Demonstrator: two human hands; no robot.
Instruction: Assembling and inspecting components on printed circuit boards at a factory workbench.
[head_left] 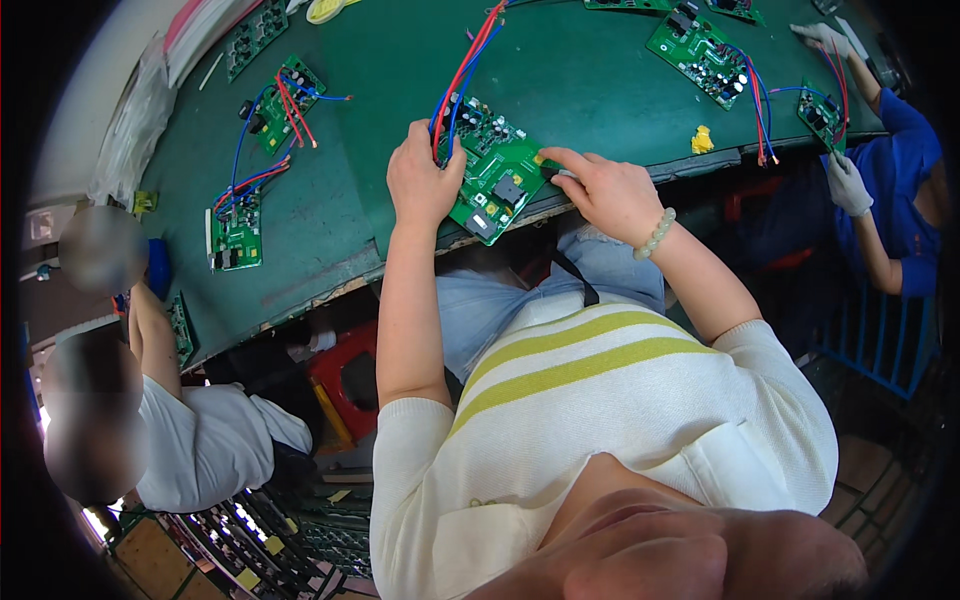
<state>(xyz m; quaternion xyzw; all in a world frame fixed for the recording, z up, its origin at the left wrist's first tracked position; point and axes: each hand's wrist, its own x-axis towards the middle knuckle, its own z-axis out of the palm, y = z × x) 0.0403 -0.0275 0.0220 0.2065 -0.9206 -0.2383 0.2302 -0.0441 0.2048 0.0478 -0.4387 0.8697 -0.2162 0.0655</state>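
Note:
A green circuit board (515, 158), set with black blocks, silver parts and yellow dots, lies tilted at the table's front edge before me. My left hand (425, 178) is closed on its left side, thumb on top, beside the red and blue wires (466, 72) that run up from the board. At the right edge of the same board, my right hand (610, 200) pinches a small black part (549, 171) between thumb and forefinger. Whether this part is fixed to the board, I cannot tell.
The green table (350, 190) bears more wired boards, at left (237, 232) and far right (700, 62). A crumpled yellow scrap (702, 139) lies right of me. A gloved co-worker (895, 190) handles a board at right; another person (210, 440) sits left, near a red stool (345, 375).

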